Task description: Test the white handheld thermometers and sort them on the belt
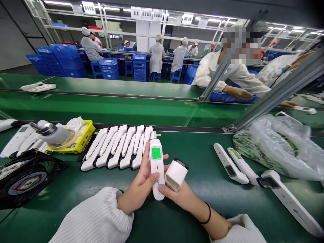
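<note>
An infrared thermometer (154,172) stands nearly upright in front of me, its small screen lit green. My left hand (138,189) is closed around it from the left, thumb on the buttons. My right hand (181,197) holds a small white block with a black end (175,176), just right of the thermometer. The right thumb also touches the thermometer near its lower end. The right fingers are mostly hidden behind the block. Beyond my left hand, several white thermometers (111,148) lie side by side in a slanted row.
A black fan (30,179) and a yellow basket (86,136) with a metal-topped bottle (57,135) stand left. At right lie white thermometer pieces (291,199) and a clear bag of green circuit boards (268,148). A metal post (273,91) slants past a co-worker's hand (238,92).
</note>
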